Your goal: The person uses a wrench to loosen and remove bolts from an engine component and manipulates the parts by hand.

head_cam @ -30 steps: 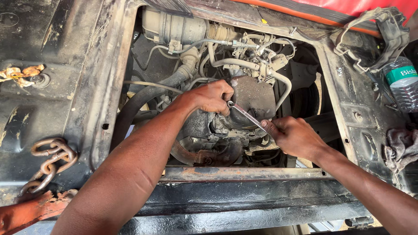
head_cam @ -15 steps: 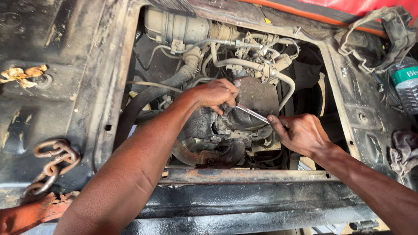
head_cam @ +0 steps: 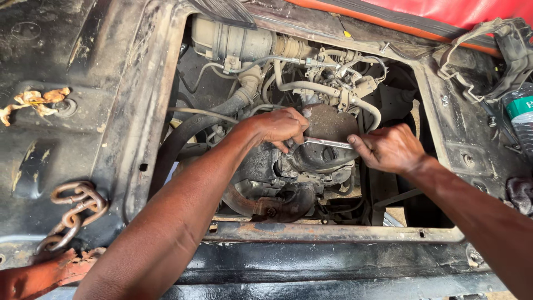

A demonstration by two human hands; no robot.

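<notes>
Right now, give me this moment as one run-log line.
left hand: on wrench head end | right hand: grips wrench handle | wrench: lies across engine | chain: on left panel

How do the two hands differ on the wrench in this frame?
The left hand covers the wrench head down at the engine; the right hand grips the handle's free end. The left arm comes in from lower left, the right from lower right. Both are bare and hold the same wrench.

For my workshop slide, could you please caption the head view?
Two bare hands, left hand and right hand, hold a metal wrench across a grimy engine.
</notes>
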